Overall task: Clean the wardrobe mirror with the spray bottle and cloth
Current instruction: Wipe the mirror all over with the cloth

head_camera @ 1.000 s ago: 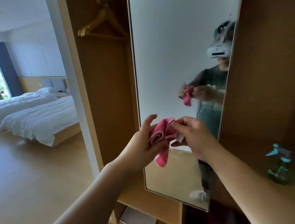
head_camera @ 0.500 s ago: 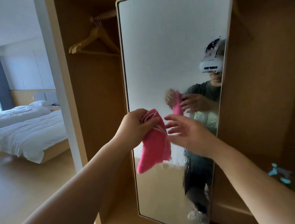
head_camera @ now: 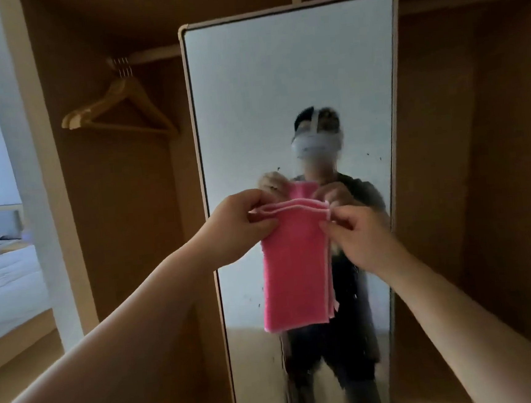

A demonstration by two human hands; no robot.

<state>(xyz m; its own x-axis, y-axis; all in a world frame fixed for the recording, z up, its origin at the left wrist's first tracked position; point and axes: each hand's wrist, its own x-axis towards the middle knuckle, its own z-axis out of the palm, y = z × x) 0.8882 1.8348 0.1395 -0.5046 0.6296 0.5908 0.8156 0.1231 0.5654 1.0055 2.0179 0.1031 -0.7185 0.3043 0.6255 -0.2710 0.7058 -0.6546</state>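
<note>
A tall wardrobe mirror (head_camera: 294, 102) in a light wooden frame stands straight ahead, with wet drips and specks on its lower half. In front of it hangs a folded pink cloth (head_camera: 296, 269), held by its top edge. My left hand (head_camera: 244, 225) pinches the cloth's upper left corner. My right hand (head_camera: 357, 238) pinches its upper right corner. The cloth hangs flat between them, a little off the glass. The spray bottle is out of view.
Wooden hangers (head_camera: 118, 114) hang on a rail in the open wardrobe bay left of the mirror. A wooden wardrobe panel (head_camera: 496, 181) fills the right side. A bed with white linen (head_camera: 5, 288) shows at far left.
The view has lifted and turned to face the mirror squarely. The bunched cloth has been spread out, and my right hand has taken hold of its other top corner. The spray bottle left the view.
</note>
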